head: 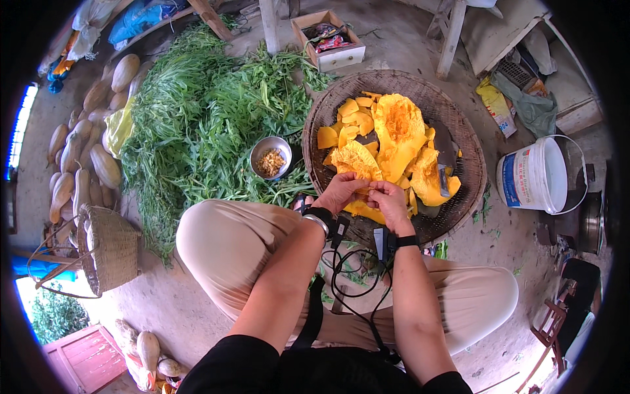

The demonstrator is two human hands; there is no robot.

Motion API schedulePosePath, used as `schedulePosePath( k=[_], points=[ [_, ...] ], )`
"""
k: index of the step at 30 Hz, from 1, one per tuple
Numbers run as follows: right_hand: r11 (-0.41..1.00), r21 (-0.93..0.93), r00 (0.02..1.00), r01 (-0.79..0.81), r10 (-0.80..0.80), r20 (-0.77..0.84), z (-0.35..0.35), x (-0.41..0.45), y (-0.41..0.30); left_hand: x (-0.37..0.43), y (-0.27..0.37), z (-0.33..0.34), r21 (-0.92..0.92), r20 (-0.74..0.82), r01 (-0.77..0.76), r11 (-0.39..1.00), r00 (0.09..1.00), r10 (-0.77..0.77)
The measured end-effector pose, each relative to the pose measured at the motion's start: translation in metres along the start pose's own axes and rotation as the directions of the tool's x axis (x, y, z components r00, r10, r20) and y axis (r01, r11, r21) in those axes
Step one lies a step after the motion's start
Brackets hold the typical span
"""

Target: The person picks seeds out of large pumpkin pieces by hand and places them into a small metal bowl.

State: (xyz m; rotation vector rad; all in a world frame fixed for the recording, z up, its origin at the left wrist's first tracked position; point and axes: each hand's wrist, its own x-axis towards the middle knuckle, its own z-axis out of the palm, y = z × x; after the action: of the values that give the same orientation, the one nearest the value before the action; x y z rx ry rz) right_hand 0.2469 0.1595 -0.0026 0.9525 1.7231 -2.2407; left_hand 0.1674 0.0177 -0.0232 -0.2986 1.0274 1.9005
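Observation:
My left hand [343, 190] and my right hand [390, 201] meet fingertip to fingertip over the near side of a round woven basket [465, 197]. The fingers are drawn together in a pinch; anything between them is too small or hidden to make out. Just beyond lies a chunk of orange pumpkin [355, 160] with stringy pulp. A longer pumpkin piece [399, 133] rests behind it, cut side up. To the right, a metal blade [443, 182] lies against another pumpkin chunk [426, 175]. Thin pumpkin slices [355, 115] fill the basket's far left.
Left of the basket, a metal bowl [270, 157] holds seeds, beside heaped green leaves [211, 108]. Many long squashes [106, 165] lie farther left, near a wicker basket [115, 248]. A white bucket [531, 172] stands right. Cables [339, 276] hang below my wrists.

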Motion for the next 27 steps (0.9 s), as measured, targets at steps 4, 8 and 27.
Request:
schedulePosePath(
  k=[4, 8, 27],
  points=[
    [0.999, 0.054, 1.000, -0.009, 0.011, -0.029, -0.002, -0.003, -0.002, 0.001, -0.003, -0.003, 0.049, -0.024, -0.016, 0.999, 1.000, 0.017],
    [0.994, 0.105, 0.999, -0.038, 0.039, -0.011, -0.010, 0.000, -0.001, 0.003, -0.002, -0.007, 0.033, -0.022, -0.002, 0.999, 1.000, 0.003],
    [0.976, 0.219, 1.000, 0.016, -0.016, -0.001, -0.014, 0.001, 0.002, 0.001, 0.000, -0.001, 0.173, -0.033, -0.055, 0.983, 0.998, 0.062]
  ],
)
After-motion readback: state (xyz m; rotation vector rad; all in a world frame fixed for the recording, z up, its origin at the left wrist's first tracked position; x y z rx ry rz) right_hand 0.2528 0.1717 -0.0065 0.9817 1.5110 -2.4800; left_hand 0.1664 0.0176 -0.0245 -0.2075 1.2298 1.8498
